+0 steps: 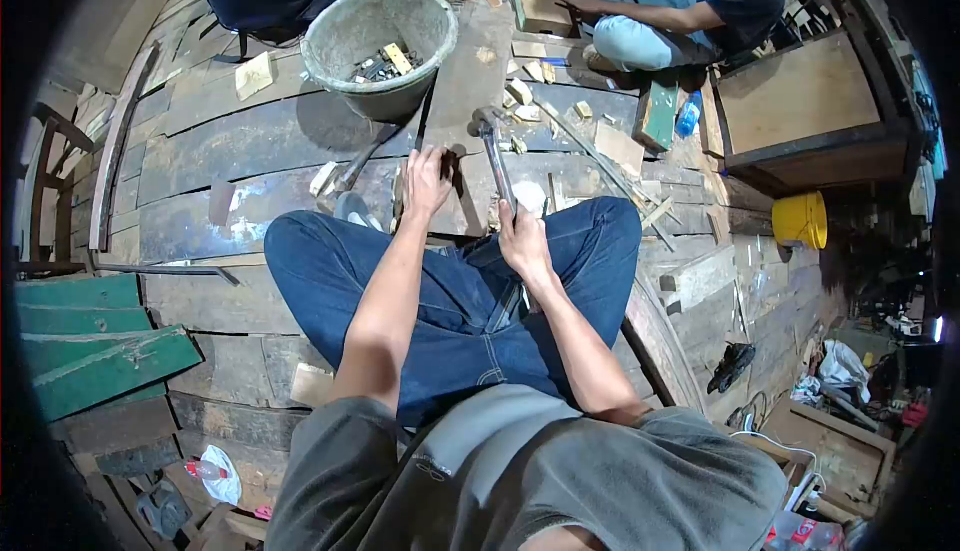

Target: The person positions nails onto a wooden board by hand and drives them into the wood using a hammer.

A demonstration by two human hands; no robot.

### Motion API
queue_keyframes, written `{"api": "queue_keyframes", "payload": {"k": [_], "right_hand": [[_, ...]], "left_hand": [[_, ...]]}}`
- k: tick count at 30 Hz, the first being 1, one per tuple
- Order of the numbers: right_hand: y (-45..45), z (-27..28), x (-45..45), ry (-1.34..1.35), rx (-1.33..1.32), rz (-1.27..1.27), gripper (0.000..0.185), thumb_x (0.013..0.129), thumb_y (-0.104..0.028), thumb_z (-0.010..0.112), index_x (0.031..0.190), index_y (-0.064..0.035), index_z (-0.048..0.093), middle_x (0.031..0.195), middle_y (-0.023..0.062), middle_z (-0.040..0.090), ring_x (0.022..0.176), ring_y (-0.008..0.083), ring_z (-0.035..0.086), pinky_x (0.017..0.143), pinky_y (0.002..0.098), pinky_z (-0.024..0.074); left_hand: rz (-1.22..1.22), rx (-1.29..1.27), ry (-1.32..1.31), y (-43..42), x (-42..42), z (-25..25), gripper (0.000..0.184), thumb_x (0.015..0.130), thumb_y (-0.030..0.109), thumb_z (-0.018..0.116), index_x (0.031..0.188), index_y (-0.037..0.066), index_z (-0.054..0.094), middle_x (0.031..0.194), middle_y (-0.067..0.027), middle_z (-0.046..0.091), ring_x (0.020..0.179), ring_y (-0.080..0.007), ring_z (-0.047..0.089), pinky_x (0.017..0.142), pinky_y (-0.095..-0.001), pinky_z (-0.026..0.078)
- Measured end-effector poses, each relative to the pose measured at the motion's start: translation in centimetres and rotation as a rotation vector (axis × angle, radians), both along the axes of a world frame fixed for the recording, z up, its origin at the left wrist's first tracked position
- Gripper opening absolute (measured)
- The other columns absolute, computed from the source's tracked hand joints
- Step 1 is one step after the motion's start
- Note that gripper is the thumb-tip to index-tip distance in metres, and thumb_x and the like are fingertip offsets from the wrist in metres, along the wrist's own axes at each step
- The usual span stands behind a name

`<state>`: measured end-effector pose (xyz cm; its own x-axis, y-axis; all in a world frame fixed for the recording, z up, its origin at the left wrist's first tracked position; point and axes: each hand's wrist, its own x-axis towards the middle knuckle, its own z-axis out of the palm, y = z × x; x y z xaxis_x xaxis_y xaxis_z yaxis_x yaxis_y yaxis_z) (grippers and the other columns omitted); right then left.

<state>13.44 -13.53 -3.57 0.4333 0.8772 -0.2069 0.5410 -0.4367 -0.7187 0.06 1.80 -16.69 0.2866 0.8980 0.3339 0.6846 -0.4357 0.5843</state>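
Hammering seems in hand: hammer [497,166] is gripped by right hand [526,244], head over plank [468,76]; left hand [427,183] is set by plank, grip unclear. Fingers must be kept clear of any blow.

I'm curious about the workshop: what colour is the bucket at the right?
Yellow bucket, seen in the head view.
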Motion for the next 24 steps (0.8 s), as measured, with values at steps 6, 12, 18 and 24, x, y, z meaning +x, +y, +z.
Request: {"api": "queue_keyframes", "payload": {"k": [6, 12, 18, 24], "right_hand": [[-0.3, -0.6, 0.2, -0.039, -0.104, 0.046, 0.049, 0.101, -0.038, 0.044, 0.097, 0.0079, 0.061, 0.081, 0.0363, 0.061, 0.09, 0.0529, 0.06, 0.075, 0.0562, 0.0479], [-0.2, 1.3, -0.4, 0.018, -0.071, 0.026, 0.046, 0.101, -0.037, 0.045, 0.096, 0.0061, 0.061, 0.078, 0.0336, 0.062, 0.087, 0.0512, 0.061, 0.072, 0.0552, 0.0476], [0.1, 0.4, -0.2, -0.026, -0.08, 0.048, 0.05, 0.101, -0.038, 0.045, 0.093, 0.0086, 0.061, 0.075, 0.0342, 0.061, 0.083, 0.0507, 0.062, 0.07, 0.0544, 0.0484], [-0.4, -1.8, 0.3, -0.046, -0.1, 0.054, 0.051, 0.101, -0.038, 0.046, 0.092, 0.0096, 0.061, 0.076, 0.0355, 0.06, 0.085, 0.0513, 0.062, 0.072, 0.0541, 0.0483]], "left_hand": [[-0.018, 0.071, -0.024, 0.1, 0.1, 1.3, 0.02, 0.078, 0.012, 0.068, 0.096, 0.006, 0.065, 0.09, -0.0124, 0.061, 0.088, -0.0345, 0.056, 0.082, -0.0465, 0.043], [0.04, 0.03, 0.038, -0.2, 0.2, -0.5, 0.037, 0.077, 0.015, 0.07, 0.11, 0.002, 0.064, 0.116, -0.0205, 0.063, 0.117, -0.0409, 0.053, 0.104, -0.0488, 0.038], [0.014, 0.08, -0.004, -0.2, 0.1, 0.1, 0.033, 0.074, 0.015, 0.07, 0.104, 0.0, 0.066, 0.108, -0.0184, 0.065, 0.1, -0.0404, 0.056, 0.091, -0.0494, 0.044], [-0.034, -0.049, 0.002, -0.2, 0.0, 1.3, 0.03, 0.073, 0.012, 0.072, 0.101, 0.003, 0.067, 0.1, -0.0156, 0.065, 0.095, -0.0376, 0.056, 0.087, -0.0473, 0.045]]}}
